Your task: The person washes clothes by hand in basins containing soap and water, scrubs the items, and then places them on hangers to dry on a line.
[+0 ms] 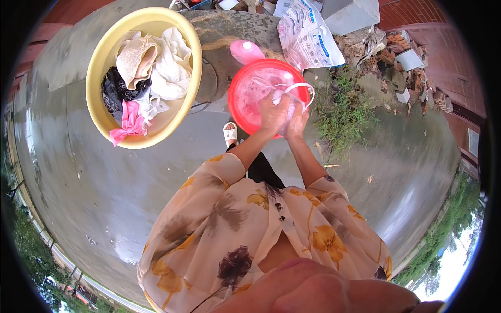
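A red basin (pixel 233 99) of foamy, pinkish-looking water (pixel 247 100) sits in front of me. My left hand (pixel 274 111) and my right hand (pixel 297 121) are side by side over its near right part. Both are closed around a wet, pale garment with white straps (pixel 308 85). One strap loops out over the basin's right rim. Most of the garment is bunched and hidden by my fingers, so its exact kind does not show. A pink rounded bottle (pixel 246 52) with a pale cap touches or nearly touches the basin's far side.
At the left stands a large yellow tub (pixel 91 86) holding white clothes (pixel 173 68), a black patterned cloth (pixel 117 91) and a pink cloth (pixel 129 122). Beyond the basin lies a white plastic bag (pixel 308 39). Weeds (pixel 342 117) and brick rubble (pixel 404 70) are on the right.
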`<state>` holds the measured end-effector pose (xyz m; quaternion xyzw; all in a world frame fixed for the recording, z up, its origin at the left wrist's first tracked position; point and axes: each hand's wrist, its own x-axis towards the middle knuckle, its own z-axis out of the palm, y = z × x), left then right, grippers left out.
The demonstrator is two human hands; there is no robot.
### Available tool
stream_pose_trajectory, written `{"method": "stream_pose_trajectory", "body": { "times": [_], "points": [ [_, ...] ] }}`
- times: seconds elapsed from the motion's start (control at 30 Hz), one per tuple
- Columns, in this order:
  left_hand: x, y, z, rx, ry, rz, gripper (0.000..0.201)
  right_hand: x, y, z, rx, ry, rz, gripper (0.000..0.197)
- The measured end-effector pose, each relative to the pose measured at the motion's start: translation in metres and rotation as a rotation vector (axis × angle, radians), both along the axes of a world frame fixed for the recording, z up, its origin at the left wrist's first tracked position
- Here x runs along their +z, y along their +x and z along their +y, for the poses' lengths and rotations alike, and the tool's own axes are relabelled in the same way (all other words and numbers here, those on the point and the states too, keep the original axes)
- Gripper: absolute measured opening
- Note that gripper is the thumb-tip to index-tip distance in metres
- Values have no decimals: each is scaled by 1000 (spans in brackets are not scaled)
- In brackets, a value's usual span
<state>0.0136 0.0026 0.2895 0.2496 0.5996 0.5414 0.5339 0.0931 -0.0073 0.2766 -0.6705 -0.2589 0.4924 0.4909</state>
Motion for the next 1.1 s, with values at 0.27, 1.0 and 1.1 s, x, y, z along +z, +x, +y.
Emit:
{"method": "stream_pose_trajectory", "body": {
  "times": [0.27,1.0,1.1],
  "points": [
    [8,5,-4,2,31,89,16,-28,17,-4,-23,-99,92,47],
    [122,-26,-22,-296,533,479,52,75,71,17,259,87,945,63],
    [139,-79,-31,-164,206,269,52,123,89,31,510,15,1181,57]
  ]
}}
